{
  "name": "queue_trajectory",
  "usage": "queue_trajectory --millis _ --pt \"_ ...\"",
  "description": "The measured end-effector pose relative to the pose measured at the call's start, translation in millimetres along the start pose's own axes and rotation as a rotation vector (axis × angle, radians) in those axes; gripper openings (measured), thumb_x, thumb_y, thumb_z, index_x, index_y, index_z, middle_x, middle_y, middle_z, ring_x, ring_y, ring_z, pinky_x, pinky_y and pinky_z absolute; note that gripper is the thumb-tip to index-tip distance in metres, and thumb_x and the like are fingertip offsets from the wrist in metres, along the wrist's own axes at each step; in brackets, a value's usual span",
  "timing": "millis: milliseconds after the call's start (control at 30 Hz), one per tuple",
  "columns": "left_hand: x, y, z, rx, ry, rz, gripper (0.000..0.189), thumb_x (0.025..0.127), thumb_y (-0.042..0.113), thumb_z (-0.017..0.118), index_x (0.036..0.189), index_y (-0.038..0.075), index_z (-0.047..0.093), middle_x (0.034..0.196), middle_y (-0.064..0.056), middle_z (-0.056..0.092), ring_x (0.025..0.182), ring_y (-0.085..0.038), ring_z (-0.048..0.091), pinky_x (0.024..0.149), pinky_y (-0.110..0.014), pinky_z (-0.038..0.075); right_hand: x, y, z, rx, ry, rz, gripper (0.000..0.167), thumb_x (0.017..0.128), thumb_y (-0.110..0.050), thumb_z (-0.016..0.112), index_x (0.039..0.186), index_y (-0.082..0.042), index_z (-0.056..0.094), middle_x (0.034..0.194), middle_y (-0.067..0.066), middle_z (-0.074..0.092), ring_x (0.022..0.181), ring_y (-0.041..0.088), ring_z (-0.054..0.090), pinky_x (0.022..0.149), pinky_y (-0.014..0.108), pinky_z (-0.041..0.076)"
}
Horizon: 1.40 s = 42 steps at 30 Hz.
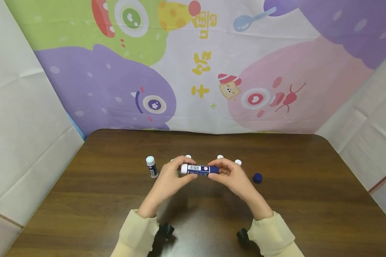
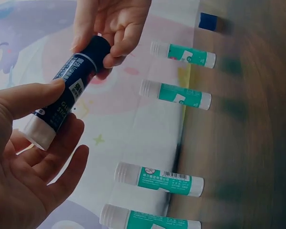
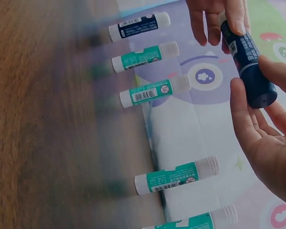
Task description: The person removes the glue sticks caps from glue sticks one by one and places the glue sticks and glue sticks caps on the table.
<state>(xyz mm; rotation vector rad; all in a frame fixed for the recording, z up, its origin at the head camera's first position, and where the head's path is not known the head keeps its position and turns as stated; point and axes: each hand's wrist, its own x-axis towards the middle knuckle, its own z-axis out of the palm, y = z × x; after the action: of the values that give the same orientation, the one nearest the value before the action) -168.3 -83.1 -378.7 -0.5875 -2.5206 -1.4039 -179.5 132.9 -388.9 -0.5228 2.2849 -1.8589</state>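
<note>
A navy-labelled glue stick (image 1: 199, 169) is held level above the table between both hands. My left hand (image 1: 173, 175) pinches its white end between thumb and fingers. At the other end, my right hand (image 1: 231, 175) grips the dark blue cap (image 2: 96, 50), which sits on the stick. Behind the hands stand several green-labelled glue sticks with white tops, among them one glue stick (image 2: 171, 179) with its barcode showing; in the head view the hands mostly hide them. To the left stands another navy-labelled glue stick (image 1: 152, 167), without a blue cap.
A loose dark blue cap (image 1: 257, 178) lies on the brown wooden table (image 1: 93, 200), right of the right hand. A cartoon-printed cloth (image 1: 186, 117) hangs along the table's far edge. Black wrist straps with cameras show below both hands near the sleeves (image 1: 136, 232).
</note>
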Motion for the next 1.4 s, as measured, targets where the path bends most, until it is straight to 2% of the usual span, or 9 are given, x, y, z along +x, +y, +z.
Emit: queue_trajectory --millis 167,333,633,833,1033,1267,1400 --pt "-0.3 -0.3 1.4 0.014 0.018 0.032 0.032 0.071 0.016 0.077 0.1 0.02 0.063 0.096 0.008 0.062 0.085 -0.009 0.052 0.073 -0.033 0.044 -0.9 -2.2 1.4 0.036 0.027 -0.045 0.031 0.08 -0.011 0.068 0.108 -0.001 0.059 0.104 0.017 0.06 0.084 0.016 0.061 0.072 0.026 0.052" --pt "-1.3 4.4 1.5 0.006 0.002 0.043 0.031 0.071 0.017 0.077 0.1 0.019 0.063 0.093 0.008 0.062 0.082 -0.008 0.054 0.07 -0.028 0.046 -1.2 -3.1 3.0 0.083 0.048 -0.086 0.034 0.079 -0.009 0.069 0.109 0.003 0.058 0.103 0.019 0.058 0.084 0.014 0.061 0.074 0.025 0.052" --pt "-2.0 8.7 1.6 0.05 -0.014 0.048 0.023 0.076 0.022 0.073 0.098 0.02 0.066 0.091 0.01 0.063 0.079 -0.006 0.057 0.07 -0.024 0.046 -2.9 -6.9 4.7 0.049 0.057 -0.091 0.031 0.078 -0.011 0.07 0.105 0.0 0.061 0.1 0.018 0.061 0.085 0.014 0.061 0.075 0.025 0.051" --pt "-3.1 8.6 -0.4 0.056 -0.026 0.073 0.021 0.078 0.02 0.071 0.099 0.019 0.067 0.09 0.01 0.062 0.077 -0.006 0.055 0.067 -0.023 0.046 -3.8 -6.2 4.8 0.047 0.024 -0.097 0.03 0.079 -0.011 0.069 0.106 0.0 0.06 0.099 0.019 0.06 0.082 0.015 0.06 0.072 0.025 0.052" --pt "-3.8 9.9 -2.3 0.059 -0.036 0.066 0.022 0.078 0.02 0.071 0.1 0.019 0.066 0.089 0.009 0.062 0.075 -0.007 0.053 0.065 -0.023 0.045 -4.1 -6.3 4.0 0.04 0.007 -0.114 0.032 0.079 -0.011 0.069 0.108 0.001 0.059 0.1 0.017 0.059 0.082 0.016 0.06 0.071 0.025 0.052" --pt "-4.6 10.7 -4.3 0.114 -0.082 0.079 0.027 0.076 0.019 0.073 0.102 0.018 0.065 0.093 0.01 0.061 0.079 -0.007 0.054 0.07 -0.025 0.044 -5.0 -6.9 3.6 0.001 -0.006 -0.11 0.031 0.079 -0.012 0.07 0.107 -0.002 0.06 0.1 0.013 0.058 0.082 0.019 0.06 0.071 0.027 0.052" --pt "-4.8 11.8 -5.8 0.152 -0.111 0.082 0.031 0.077 0.02 0.072 0.107 0.016 0.065 0.095 0.008 0.061 0.079 -0.008 0.053 0.069 -0.025 0.042 -5.8 -8.9 3.7 -0.021 -0.01 -0.113 0.03 0.079 -0.014 0.069 0.107 -0.004 0.061 0.101 0.013 0.059 0.082 0.02 0.06 0.072 0.026 0.052"
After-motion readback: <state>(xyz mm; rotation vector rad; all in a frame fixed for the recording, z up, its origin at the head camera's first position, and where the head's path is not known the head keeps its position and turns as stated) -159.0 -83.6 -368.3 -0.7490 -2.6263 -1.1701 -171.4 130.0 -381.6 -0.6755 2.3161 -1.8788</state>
